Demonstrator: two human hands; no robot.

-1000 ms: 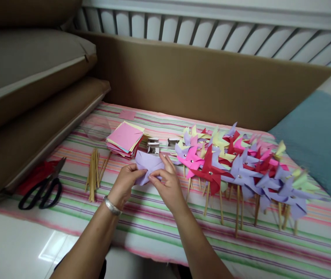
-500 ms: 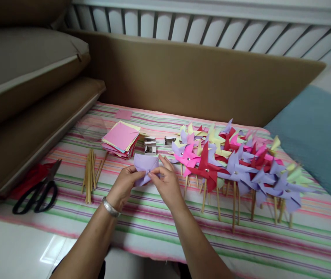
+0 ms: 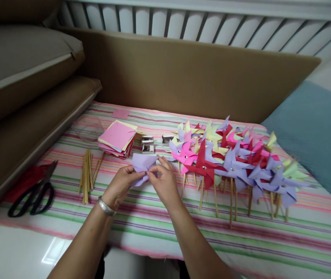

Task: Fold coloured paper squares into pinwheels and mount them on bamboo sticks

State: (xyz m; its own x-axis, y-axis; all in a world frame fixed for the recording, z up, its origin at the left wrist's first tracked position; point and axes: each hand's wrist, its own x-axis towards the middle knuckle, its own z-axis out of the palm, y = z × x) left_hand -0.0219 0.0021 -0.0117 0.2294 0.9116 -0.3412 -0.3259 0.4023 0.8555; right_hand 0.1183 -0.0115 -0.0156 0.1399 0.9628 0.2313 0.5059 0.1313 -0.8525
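Observation:
Between my hands is a purple paper square (image 3: 142,161) with a corner folded in toward its middle. My left hand (image 3: 123,180), with a silver bangle at the wrist, pinches the paper from the left, thumb on top. On the right side, my right hand (image 3: 163,179) closes its thumb and finger at the paper's centre; anything small under those fingertips is hidden. Just beyond the paper lie a small open box (image 3: 147,145) with tiny shiny bits inside and a second small box (image 3: 167,140). A stack of coloured paper squares (image 3: 118,136) sits at the far left of my hands.
Finished paper pinwheels (image 3: 204,167) on sticks crowd the right of the striped cloth (image 3: 142,232). Left of my hands are a bundle of wooden sticks (image 3: 86,176), black-handled scissors (image 3: 35,195) and red plastic (image 3: 24,184). Large cushions (image 3: 22,97) and a brown board (image 3: 188,77) border the cloth.
The view has shifted slightly. The purple paper's upper part now stands up more pointed, its fold changed a little, while both hands keep pinching it in nearly the same place.

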